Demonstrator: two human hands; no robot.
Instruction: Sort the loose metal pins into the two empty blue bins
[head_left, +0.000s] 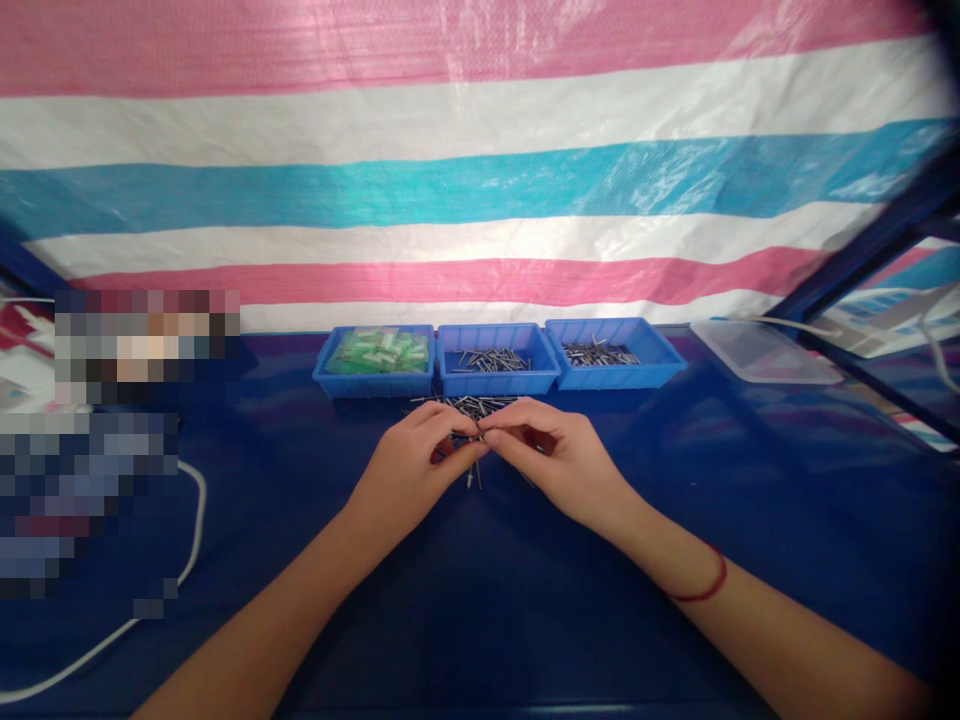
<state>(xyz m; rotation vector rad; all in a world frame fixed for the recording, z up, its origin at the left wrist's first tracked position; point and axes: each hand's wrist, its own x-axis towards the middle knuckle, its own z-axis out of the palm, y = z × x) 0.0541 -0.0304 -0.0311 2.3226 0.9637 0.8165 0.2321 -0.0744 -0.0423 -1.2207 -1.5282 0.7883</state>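
My left hand (417, 450) and my right hand (561, 458) meet over the middle of the blue table, thumbs and forefingers pinched together. A small thin metal pin (481, 436), perhaps a pop rivet, is between the fingertips, mostly hidden by them. Just beyond my fingers lies a loose heap of metal pins (476, 405), partly covered by both hands. Below the fingertips a pin with a pale, thicker end (470, 480) shows on the table.
Behind the heap stand a blue bin (375, 384) with green-and-white bagged pieces, a middle bin (499, 382) and a right bin (622, 377), both holding metal pins. A clear plastic lid (765, 352) lies right. A white cable (201, 500) curves at left; blurred items lie there.
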